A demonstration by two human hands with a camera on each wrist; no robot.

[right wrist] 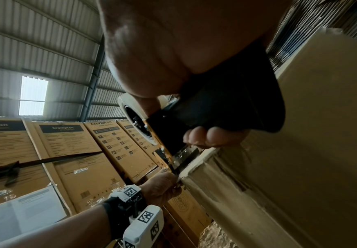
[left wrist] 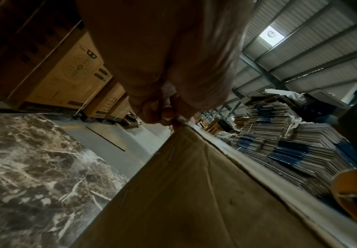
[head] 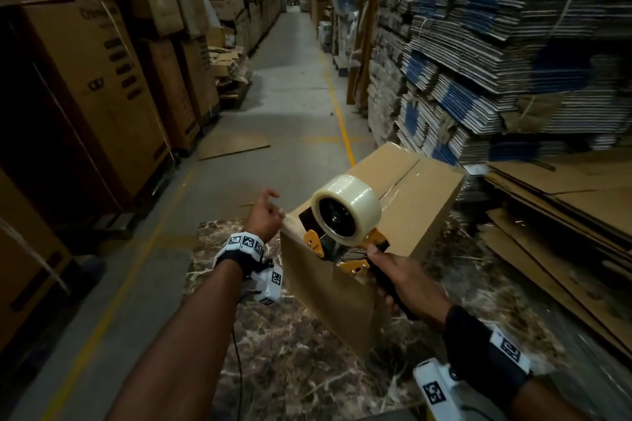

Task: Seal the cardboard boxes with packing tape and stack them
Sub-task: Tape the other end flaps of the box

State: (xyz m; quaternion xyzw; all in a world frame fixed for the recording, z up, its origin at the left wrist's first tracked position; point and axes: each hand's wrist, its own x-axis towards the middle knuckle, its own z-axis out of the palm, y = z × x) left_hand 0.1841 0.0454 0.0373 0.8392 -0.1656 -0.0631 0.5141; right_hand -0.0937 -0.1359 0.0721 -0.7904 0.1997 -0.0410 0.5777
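Gripping tape dispenser (head: 345,215) handle, right hand (head: 407,278), roll pointing up-left, left hand (head: 265,214) fingers pinching box (head: 403,202) corner

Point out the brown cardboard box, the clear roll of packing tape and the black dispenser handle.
brown cardboard box (head: 424,202), head view, top flap.
clear roll of packing tape (head: 355,190), head view, outer band.
black dispenser handle (right wrist: 226,107), right wrist view, grip's middle.

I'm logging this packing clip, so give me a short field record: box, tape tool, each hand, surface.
box: cardboard box on the marble-patterned surface, tape along its top seam
tape tool: tape dispenser at the box's near top edge
right hand: grips the dispenser handle
left hand: fingertips at the box's near-left corner
surroundings: flattened cartons stacked to the right
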